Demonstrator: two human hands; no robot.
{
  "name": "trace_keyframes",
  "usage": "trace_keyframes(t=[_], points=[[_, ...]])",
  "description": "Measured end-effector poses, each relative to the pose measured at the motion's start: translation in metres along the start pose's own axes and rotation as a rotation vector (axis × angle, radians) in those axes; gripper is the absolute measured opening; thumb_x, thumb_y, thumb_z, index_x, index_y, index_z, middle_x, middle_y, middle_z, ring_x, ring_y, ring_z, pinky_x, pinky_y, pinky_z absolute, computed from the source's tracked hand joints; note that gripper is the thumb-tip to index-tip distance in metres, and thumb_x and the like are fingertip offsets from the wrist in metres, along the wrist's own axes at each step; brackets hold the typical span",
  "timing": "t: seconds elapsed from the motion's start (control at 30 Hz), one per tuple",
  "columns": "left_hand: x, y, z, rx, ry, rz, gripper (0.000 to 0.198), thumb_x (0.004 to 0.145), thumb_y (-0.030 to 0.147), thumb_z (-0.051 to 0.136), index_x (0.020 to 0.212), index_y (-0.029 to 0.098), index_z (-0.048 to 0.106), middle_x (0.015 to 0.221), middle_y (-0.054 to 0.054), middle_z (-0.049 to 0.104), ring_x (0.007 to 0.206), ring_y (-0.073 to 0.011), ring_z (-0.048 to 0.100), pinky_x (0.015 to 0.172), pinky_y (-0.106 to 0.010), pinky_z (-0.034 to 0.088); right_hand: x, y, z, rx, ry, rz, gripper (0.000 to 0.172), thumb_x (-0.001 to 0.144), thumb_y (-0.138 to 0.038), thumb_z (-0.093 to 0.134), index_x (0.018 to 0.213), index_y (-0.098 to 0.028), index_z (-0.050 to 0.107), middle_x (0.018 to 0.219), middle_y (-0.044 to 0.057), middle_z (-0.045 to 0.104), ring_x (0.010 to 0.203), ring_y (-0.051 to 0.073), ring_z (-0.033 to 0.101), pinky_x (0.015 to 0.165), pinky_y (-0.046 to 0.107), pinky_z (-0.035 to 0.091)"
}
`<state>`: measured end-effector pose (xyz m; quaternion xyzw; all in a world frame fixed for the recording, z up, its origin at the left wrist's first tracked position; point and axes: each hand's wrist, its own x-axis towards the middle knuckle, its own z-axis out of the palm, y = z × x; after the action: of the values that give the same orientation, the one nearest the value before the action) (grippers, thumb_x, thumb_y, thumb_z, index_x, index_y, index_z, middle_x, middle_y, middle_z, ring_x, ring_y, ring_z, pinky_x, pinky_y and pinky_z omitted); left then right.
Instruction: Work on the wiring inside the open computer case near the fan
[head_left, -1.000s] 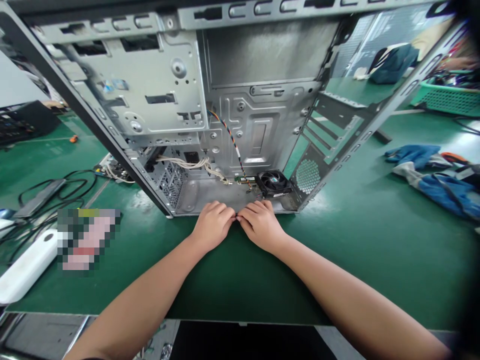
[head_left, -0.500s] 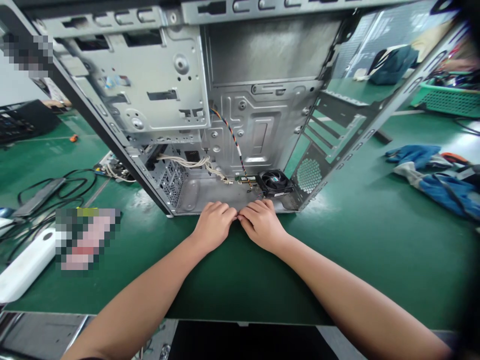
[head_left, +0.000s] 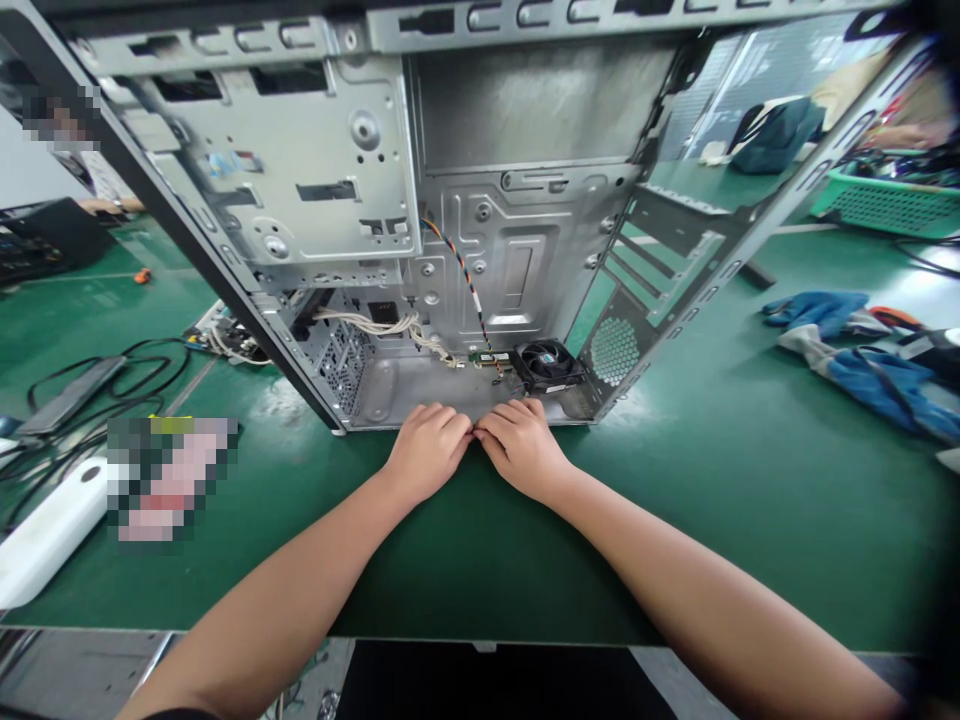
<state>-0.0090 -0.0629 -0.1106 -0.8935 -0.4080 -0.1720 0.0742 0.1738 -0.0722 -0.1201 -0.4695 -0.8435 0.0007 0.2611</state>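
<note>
While curled, left hand [head_left: 426, 452] touching right hand [head_left: 526, 450]

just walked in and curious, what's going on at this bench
A person has both hands at an open, mostly stripped desktop computer case standing on a green mat. The left hand and right hand are curled, knuckles up, fingertips meeting at the case's near bottom edge; whether they pinch anything is hidden. Just behind them inside the case sit a small black fan, a multicoloured wire and a bundle of white cables.
</note>
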Motion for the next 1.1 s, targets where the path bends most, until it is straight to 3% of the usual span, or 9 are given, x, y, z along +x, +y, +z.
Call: trace_keyframes(t=[0.3, 1.1], points=[[0.0012, 0.0021, -0.0023, 0.072, -0.029, 0.006, 0.024, 0.095, 0.025, 0.049, 0.074, 0.018, 0.055, 0.070, -0.002, 0.057, 0.073, -0.0185, 0.052, 0.069, -0.033, 0.034, -0.0019, 0.0012, 0.0032, 0.020, 0.009, -0.010, 0.022, 0.094, -0.024, 0.047, 0.080, -0.018, 0.063, 0.076, 0.003, 0.060, 0.080, 0.017, 0.050, 0.081, 0.034, 0.027], [0.0012, 0.0026, -0.0036, 0.111, 0.037, 0.027, 0.025, 0.097, 0.024, 0.047, 0.074, 0.019, 0.056, 0.067, -0.001, 0.057, 0.070, -0.0176, 0.053, 0.066, -0.034, 0.032, 0.0004, -0.0011, -0.0011, 0.013, 0.056, -0.014, 0.023, 0.094, -0.022, 0.045, 0.080, -0.018, 0.064, 0.076, 0.003, 0.060, 0.078, 0.017, 0.048, 0.080, 0.034, 0.028]])
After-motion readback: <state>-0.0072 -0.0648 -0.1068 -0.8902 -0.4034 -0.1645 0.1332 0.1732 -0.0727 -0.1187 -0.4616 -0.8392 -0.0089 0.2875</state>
